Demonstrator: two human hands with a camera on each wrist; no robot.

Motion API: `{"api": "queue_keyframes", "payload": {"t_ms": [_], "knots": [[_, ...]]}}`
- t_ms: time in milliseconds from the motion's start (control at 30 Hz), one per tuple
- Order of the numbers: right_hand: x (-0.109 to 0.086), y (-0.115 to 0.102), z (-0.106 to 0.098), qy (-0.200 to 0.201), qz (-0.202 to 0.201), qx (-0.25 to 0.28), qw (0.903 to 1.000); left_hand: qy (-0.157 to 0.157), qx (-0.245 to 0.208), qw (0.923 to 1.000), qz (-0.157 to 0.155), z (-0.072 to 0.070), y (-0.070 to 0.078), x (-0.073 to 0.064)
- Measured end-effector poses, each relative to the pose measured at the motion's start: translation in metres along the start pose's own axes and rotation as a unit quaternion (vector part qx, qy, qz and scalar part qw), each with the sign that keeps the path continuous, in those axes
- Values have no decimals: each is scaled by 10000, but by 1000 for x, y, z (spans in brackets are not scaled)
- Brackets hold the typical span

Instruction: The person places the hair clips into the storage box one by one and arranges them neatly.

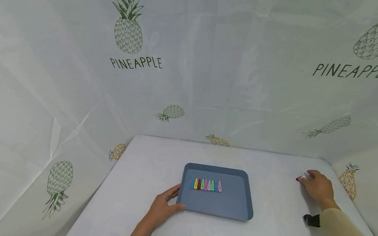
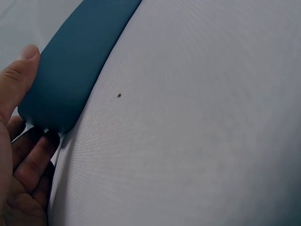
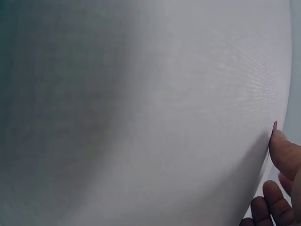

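A blue-grey tray (image 1: 218,206) lies on the white table. Several snap hair clips (image 1: 205,185) in blue, yellow, red, green and pink stand side by side in a row in its left part. My left hand (image 1: 160,209) grips the tray's near left corner, thumb at the near rim and fingers along the left side; in the left wrist view the fingertips touch the tray wall (image 2: 70,70). Far to the right, my right hand (image 1: 319,186) pinches a small red clip (image 1: 298,178), mostly covered by the fingers. Only its reddish tip (image 3: 275,126) shows in the right wrist view.
White cloth with pineapple prints (image 1: 128,36) hangs behind and beside the table (image 1: 156,155). A black device (image 1: 312,220) sticks out at the right sleeve. A tiny dark speck (image 2: 119,95) shows on the white surface in the left wrist view.
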State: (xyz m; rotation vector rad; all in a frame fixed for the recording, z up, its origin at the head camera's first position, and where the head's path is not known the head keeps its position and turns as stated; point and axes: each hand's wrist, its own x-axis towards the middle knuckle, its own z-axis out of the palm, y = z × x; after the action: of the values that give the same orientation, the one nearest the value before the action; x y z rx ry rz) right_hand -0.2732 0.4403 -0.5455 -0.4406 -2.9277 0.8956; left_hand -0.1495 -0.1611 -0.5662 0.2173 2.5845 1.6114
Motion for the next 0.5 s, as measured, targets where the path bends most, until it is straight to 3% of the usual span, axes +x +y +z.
{"api": "queue_keyframes", "payload": {"t_ms": [400, 500], "knots": [[-13, 10, -7, 201, -115, -147, 9996, -152, -44, 9998, 100, 11, 0, 4], [-10, 5, -4, 233, -363, -57, 9991, -5, 45, 10000, 68, 9, -1, 3]]}}
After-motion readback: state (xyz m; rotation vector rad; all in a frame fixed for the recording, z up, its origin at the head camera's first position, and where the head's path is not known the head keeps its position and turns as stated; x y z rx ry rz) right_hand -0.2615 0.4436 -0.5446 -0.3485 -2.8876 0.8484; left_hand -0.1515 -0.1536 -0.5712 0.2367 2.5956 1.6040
